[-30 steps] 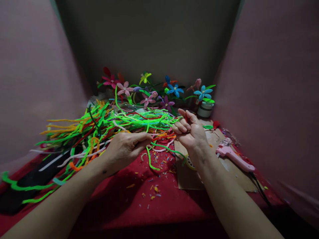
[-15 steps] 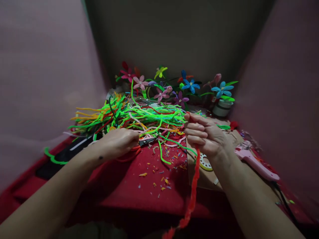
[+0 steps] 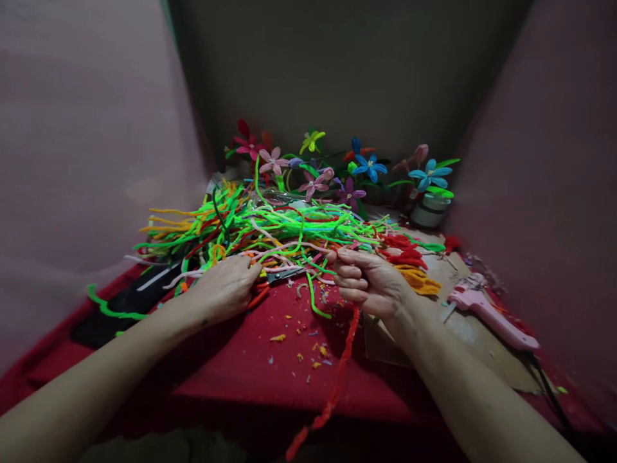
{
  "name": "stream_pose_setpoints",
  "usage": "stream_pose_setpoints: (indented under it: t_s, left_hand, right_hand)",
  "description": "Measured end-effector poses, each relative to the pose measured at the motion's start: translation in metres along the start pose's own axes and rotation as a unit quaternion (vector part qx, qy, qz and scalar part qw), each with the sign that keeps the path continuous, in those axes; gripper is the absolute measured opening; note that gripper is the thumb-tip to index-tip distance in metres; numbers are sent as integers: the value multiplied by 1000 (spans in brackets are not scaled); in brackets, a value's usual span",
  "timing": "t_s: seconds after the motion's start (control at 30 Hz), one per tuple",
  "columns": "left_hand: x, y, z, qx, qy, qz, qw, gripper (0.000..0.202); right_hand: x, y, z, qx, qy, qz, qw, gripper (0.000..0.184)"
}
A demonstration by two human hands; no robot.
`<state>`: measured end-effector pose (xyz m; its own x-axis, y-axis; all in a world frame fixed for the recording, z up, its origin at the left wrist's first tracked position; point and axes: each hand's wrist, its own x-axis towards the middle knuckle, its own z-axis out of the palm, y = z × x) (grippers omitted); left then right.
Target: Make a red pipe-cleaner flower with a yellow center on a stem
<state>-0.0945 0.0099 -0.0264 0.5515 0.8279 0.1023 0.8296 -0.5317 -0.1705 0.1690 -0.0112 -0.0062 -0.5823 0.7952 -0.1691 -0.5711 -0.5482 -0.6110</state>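
Observation:
My right hand (image 3: 371, 283) is closed in a pinch on a red pipe cleaner (image 3: 346, 354). The strip looks trimmed into uneven bumps and hangs from under the fingers past the table's front edge. My left hand (image 3: 229, 286) is curled over the handles of a pair of scissors (image 3: 285, 276). The dark blades point right on the red cloth, and a bit of orange handle shows below the fingers; the fingertips are partly hidden. Just behind both hands lies a large heap of pipe cleaners (image 3: 294, 225), mostly green with orange, pink and red.
Pipe cleaner flowers (image 3: 369, 168) stand along the back, near a white jar (image 3: 430, 209). On the right, a pink glue gun (image 3: 491, 315) rests on a brown board (image 3: 475, 350). Red and orange bundles (image 3: 417, 278) lie there too. Coloured clippings (image 3: 277, 337) dot the red cloth (image 3: 231, 373).
My right hand has moved left and slightly down with the red pipe cleaner, uncovering the red and orange bundles. My left hand has shifted a little left; the scissor blades stay about where they were.

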Motion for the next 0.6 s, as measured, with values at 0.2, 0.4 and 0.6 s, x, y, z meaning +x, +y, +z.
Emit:
stream_pose_setpoints:
  t_s: [0.2, 0.4, 0.6]
  left_hand:
    - [-1, -25, -23, -158, -7, 63, 985, 24]
    - [5, -31, -45, -412, -30, 18, 910, 22]
    - [20, 2, -51, -527, 32, -64, 847, 23]
  right_hand:
    - [-1, 2, -3, 5, 3, 10, 1000, 27]
    - [0, 3, -5, 9, -5, 0, 1000, 23]
    - [1, 8, -3, -52, 17, -88, 995, 11]
